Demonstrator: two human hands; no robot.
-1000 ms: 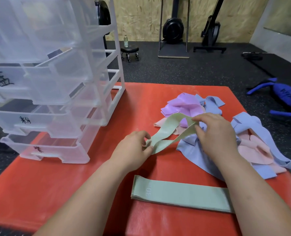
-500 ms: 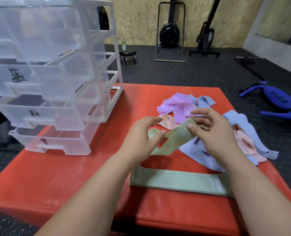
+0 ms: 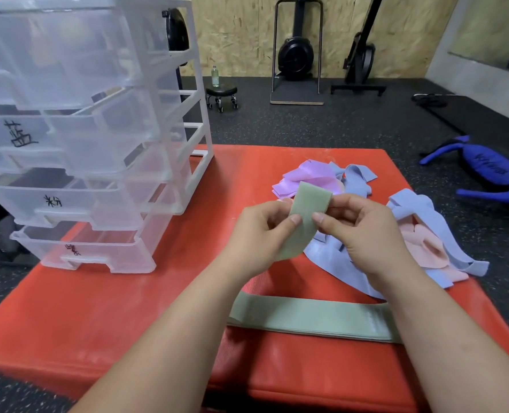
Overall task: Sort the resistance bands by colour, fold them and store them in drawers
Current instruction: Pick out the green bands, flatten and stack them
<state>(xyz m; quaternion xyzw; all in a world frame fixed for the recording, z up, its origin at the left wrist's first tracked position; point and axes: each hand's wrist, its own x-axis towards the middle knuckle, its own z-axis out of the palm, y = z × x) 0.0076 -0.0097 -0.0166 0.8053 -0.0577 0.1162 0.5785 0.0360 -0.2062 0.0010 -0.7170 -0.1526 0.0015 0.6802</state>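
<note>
Since 0.5 s ago the sage-green fabric resistance band (image 3: 303, 216) went from loose loop to flat strip above the red padded mat (image 3: 128, 308); left hand (image 3: 256, 234) & right hand (image 3: 363, 234) pinch its edges, prob. to square it (flat green band (image 3: 312, 317) lies below).

Sage-green fabric resistance band (image 3: 305, 216): a second ago it was an open, twisted loop stretched between the hands, low over the mixed pile of loose bands (image 3: 357, 180). It is now raised and flattened into one doubled strip, standing nearly upright. Left hand (image 3: 259, 234) and right hand (image 3: 363, 234) have drawn together. Both thumbs pinch the strip's middle, nearly touching.
</note>
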